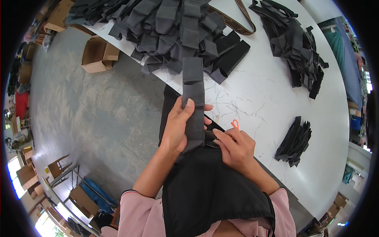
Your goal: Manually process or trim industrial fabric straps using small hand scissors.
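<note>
Centrally, grey strip point(194, 91) clasped in left hand point(176, 125), right hand point(239, 149) beside it, grasping orange-looped tool point(235, 123), possibly snips

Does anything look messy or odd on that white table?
Yes: loose dark threads lie scattered across the white table between the heap of dark fabric and the right hand. They look like stray trimmings.

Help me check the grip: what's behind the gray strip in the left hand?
Fingertips of the left hand show past the gray strip's right edge; the rest of those fingers is covered.
</note>
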Demonstrator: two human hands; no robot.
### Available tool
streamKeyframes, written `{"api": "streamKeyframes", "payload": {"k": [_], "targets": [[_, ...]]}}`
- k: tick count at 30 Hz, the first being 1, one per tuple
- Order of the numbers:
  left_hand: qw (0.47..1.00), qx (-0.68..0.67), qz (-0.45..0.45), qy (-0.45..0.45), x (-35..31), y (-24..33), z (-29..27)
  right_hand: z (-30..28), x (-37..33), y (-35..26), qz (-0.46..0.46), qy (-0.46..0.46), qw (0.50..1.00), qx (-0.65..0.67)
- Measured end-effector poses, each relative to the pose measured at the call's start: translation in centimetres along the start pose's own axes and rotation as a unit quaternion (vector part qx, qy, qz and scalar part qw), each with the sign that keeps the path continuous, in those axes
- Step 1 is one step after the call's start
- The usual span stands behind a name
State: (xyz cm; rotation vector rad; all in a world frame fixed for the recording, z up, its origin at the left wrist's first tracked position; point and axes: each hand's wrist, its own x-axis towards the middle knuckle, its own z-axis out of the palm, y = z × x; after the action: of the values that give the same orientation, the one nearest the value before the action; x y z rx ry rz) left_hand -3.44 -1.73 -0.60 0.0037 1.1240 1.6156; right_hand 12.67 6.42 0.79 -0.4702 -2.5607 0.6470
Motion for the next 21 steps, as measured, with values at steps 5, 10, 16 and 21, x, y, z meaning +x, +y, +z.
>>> {"api": "streamKeyframes", "payload": {"k": [5, 10, 16, 21], "targets": [[1.0, 0.014, -0.005, -0.005, -0.1, 0.1, -0.1, -0.1, 0.1, 0.0, -0.013, 0.018, 1.0, 0.008], [1.0, 0.024, -0.006, 0.002, -0.1, -0.1, 0.1, -0.1, 0.2, -0.1, -0.005, -0.015, 1.0, 0.007], [1.0, 0.004, -0.014, -0.007, -0.4, -0.1, 0.4, 0.3, 1.0, -0.5, 0.025, -0.079, 0.996, 0.046], [1.0, -0.009, -0.019, -0.007, -0.4, -0.5, 0.3, 0.7, 1.5, -0.8, -0.01, -0.095, 0.995, 0.04]]}}
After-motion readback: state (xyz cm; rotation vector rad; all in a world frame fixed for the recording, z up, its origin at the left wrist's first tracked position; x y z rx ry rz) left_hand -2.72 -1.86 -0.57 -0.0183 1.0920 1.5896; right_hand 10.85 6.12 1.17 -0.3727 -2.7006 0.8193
